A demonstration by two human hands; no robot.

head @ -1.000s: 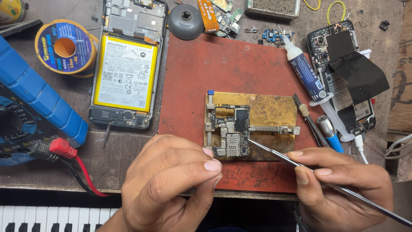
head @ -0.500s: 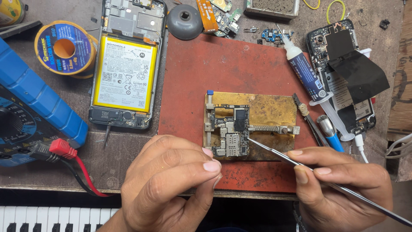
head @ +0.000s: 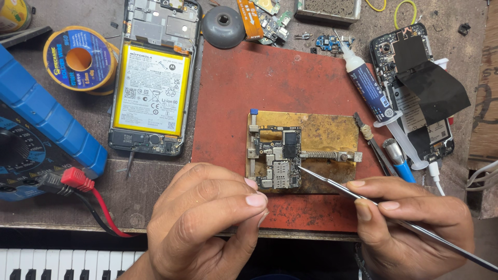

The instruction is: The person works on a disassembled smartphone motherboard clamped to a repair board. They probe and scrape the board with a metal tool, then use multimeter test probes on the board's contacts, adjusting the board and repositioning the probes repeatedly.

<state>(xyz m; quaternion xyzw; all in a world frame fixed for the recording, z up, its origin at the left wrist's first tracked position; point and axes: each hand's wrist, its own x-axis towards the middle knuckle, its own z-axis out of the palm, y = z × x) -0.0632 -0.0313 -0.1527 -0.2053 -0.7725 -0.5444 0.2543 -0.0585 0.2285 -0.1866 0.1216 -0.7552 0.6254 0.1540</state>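
A small phone circuit board (head: 277, 161) is clamped in a brass holder plate (head: 324, 132) on a red mat (head: 259, 83). My right hand (head: 415, 228) grips a thin metal probe (head: 337, 186). Its tip touches the board's right edge. My left hand (head: 207, 223) rests at the mat's front edge, just below and left of the board. Its thumb and fingers are pinched together, and I see nothing between them.
An opened phone with a yellow-edged battery (head: 153, 88) lies left of the mat, beside a solder wire spool (head: 78, 59) and a blue multimeter (head: 36, 135) with a red plug (head: 78, 179). A syringe (head: 373, 96), a blue-handled tool (head: 399, 161) and another opened phone (head: 415, 88) lie right. Piano keys (head: 52, 264) show below.
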